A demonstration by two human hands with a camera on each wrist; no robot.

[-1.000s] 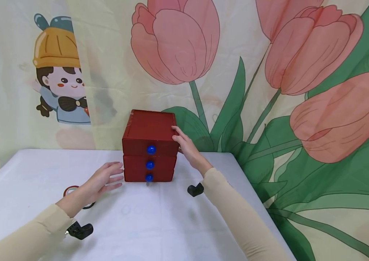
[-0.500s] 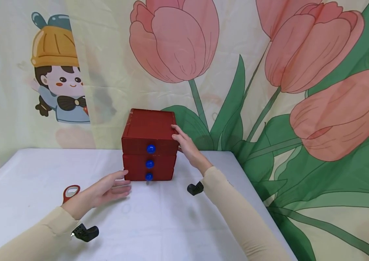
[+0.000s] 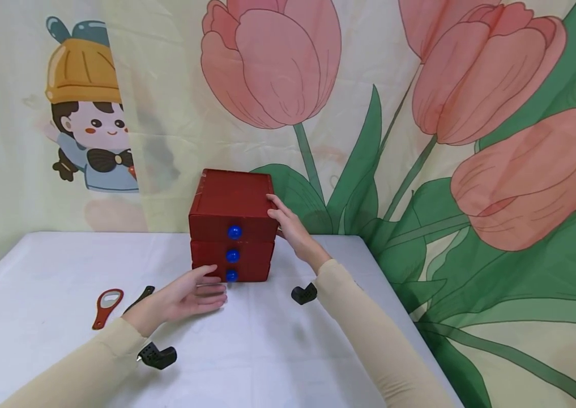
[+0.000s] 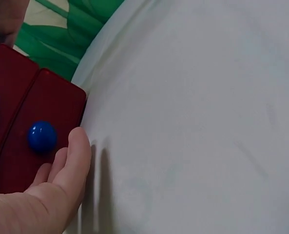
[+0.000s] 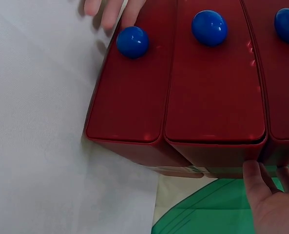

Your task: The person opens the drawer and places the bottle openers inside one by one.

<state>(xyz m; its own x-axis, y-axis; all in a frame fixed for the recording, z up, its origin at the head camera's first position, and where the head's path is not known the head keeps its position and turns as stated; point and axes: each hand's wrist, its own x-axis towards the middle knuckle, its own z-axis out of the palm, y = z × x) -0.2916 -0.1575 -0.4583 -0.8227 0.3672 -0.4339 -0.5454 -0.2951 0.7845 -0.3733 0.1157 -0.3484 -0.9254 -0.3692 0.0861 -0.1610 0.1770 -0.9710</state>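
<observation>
A dark red cabinet (image 3: 231,195) of three stacked drawers, each with a round blue knob, stands near the table's back edge; all drawers look closed. The left hand (image 3: 191,296) is at the front of the lowest drawer, fingers extended beside the bottom knob (image 3: 231,275). In the left wrist view the left hand (image 4: 56,195) lies just below that knob (image 4: 42,137), not gripping it. The right hand (image 3: 295,232) rests on the cabinet's upper right side; the right wrist view shows the right hand's fingertips (image 5: 251,169) against the side.
On the white table (image 3: 63,266) to the left lie a red-handled tool (image 3: 107,306) with an oval opening and a black object (image 3: 146,292), partly hidden behind the left forearm. A flowered cloth hangs behind the table.
The left hand has moved right, from beside the cabinet to in front of its lowest drawer, uncovering the red tool and part of the black object. The right hand has stayed against the cabinet.
</observation>
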